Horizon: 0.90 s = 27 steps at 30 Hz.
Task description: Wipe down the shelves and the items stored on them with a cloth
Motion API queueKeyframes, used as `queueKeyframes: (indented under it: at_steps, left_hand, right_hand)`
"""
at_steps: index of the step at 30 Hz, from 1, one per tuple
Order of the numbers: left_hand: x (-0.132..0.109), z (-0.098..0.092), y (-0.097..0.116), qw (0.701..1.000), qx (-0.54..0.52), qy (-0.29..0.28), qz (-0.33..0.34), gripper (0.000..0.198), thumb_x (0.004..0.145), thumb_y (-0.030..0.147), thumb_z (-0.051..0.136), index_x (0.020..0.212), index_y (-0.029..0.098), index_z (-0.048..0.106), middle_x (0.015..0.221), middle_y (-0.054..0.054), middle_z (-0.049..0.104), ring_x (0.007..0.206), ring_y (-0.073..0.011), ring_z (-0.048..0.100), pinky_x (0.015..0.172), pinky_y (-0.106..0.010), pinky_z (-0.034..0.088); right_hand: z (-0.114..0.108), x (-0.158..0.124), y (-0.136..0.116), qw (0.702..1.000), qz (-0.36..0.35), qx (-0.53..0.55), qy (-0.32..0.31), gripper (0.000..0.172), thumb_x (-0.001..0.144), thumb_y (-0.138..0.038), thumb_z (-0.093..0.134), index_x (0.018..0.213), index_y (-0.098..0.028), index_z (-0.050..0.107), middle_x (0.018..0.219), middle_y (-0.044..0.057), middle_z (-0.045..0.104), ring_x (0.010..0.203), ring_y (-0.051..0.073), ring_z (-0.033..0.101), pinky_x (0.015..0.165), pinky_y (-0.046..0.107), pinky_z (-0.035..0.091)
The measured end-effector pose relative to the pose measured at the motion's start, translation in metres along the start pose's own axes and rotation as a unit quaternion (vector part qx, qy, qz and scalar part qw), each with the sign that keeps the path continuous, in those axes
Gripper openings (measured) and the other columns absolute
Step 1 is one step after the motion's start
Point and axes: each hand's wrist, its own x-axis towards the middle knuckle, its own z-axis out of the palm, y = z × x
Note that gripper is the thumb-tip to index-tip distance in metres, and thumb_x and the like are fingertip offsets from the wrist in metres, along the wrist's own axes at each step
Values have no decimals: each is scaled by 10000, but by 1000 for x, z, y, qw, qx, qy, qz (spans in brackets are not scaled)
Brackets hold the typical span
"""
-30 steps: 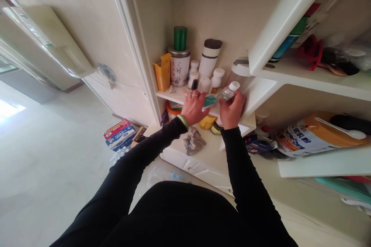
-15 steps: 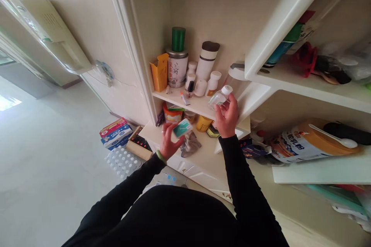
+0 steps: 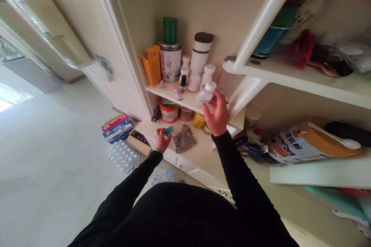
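My left hand [image 3: 162,141] is closed on a small flat green-and-white case [image 3: 168,130], low over the left part of the cabinet counter; whether the case touches the surface I cannot tell. To its right lies a crumpled brownish-grey cloth [image 3: 184,139]. Higher up, my right hand [image 3: 218,114] grips a clear small bottle [image 3: 205,95] with a white cap, tilted, in front of the shelf edge. Behind it on the shelf stand several white bottles [image 3: 194,82], a dark-capped nail polish bottle [image 3: 182,83] and a small tube [image 3: 177,93].
A tea tin [image 3: 171,63] with a green cylinder [image 3: 170,31] on top stands beside an open orange box [image 3: 152,65]. Under the shelf are an orange tub [image 3: 169,113] and a yellow container [image 3: 198,120]. Boxes [image 3: 117,131] sit on the floor at left; a milk powder bag [image 3: 292,144] lies at right.
My left hand has gone down toward the counter with the green-and-white case. The right hand, still holding the bottle, has shifted slightly left in view as the camera moved.
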Motion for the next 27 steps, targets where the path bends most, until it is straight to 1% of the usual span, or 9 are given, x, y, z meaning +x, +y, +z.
queueKeyframes:
  at_steps: [3, 5, 6, 8, 10, 11, 15, 21, 27]
  left_hand:
    - [-3, 4, -1, 999, 18, -13, -23, 389, 799, 167, 794, 1143, 191, 615, 1217, -155, 617, 1066, -291, 680, 1011, -494, 609]
    - [-1, 4, -2, 999, 27, -22, -34, 376, 795, 151, 789, 1128, 192, 620, 1195, -137, 609, 1064, -288, 688, 1022, -486, 603]
    - [1, 4, -2, 998, 31, -27, -38, 370, 795, 147, 787, 1123, 194, 622, 1188, -130, 607, 1064, -286, 689, 1024, -482, 602]
    - [5, 4, -4, 998, 38, -37, -44, 362, 800, 144, 783, 1121, 194, 623, 1189, -127, 605, 1065, -286, 691, 1027, -481, 600]
    - [11, 5, -5, 997, 44, -48, -43, 363, 803, 145, 781, 1127, 190, 623, 1208, -135, 604, 1089, -296, 690, 1044, -489, 592]
    - [14, 6, -6, 997, 46, -54, -40, 369, 803, 145, 779, 1135, 189, 623, 1218, -139, 604, 1112, -303, 687, 1060, -496, 585]
    - [27, 8, -8, 996, 46, -80, -19, 426, 807, 122, 734, 1211, 186, 617, 1272, -158, 609, 1226, -341, 666, 1122, -540, 551]
    - [38, 1, -18, 992, 30, -120, 12, 616, 778, 110, 723, 1370, 160, 562, 1438, -225, 595, 1311, -378, 678, 1124, -571, 559]
    - [45, -13, -34, 986, 6, -165, 37, 719, 746, 104, 717, 1433, 194, 523, 1490, -216, 611, 1330, -373, 673, 1151, -590, 555]
  right_hand:
    - [-7, -20, -15, 1000, 3, 23, -20, 578, 992, -468, 654, 1514, -279, 495, 1436, 143, 615, 1259, 270, 696, 1053, 472, 648]
    - [-18, -43, -29, 1000, -8, 16, -1, 593, 980, -474, 672, 1520, -298, 501, 1439, 142, 618, 1293, 295, 688, 1066, 495, 644]
    - [-26, -54, -35, 999, -22, 4, 28, 602, 966, -476, 690, 1518, -309, 514, 1429, 142, 624, 1307, 315, 683, 1069, 520, 642]
    - [-46, -70, -44, 988, -45, -30, 145, 634, 950, -489, 704, 1530, -322, 507, 1431, 148, 617, 1329, 347, 675, 1083, 578, 626]
    - [-66, -74, -45, 966, -20, -64, 248, 680, 954, -506, 688, 1567, -317, 461, 1470, 160, 591, 1349, 357, 669, 1096, 612, 610]
    - [-76, -71, -42, 960, 9, -75, 271, 700, 952, -513, 684, 1578, -311, 444, 1488, 165, 584, 1358, 354, 669, 1102, 615, 605]
    - [-96, -48, -12, 966, 100, -80, 225, 724, 907, -539, 713, 1542, -270, 491, 1455, 166, 651, 1347, 324, 691, 1107, 572, 606]
    - [-89, -32, 29, 968, 82, -96, 216, 707, 902, -515, 682, 1528, -234, 513, 1527, 187, 651, 1459, 307, 630, 1239, 575, 500]
    - [-91, -27, 41, 965, 113, -124, 200, 738, 849, -558, 698, 1492, -231, 541, 1540, 189, 642, 1490, 328, 599, 1290, 608, 425]
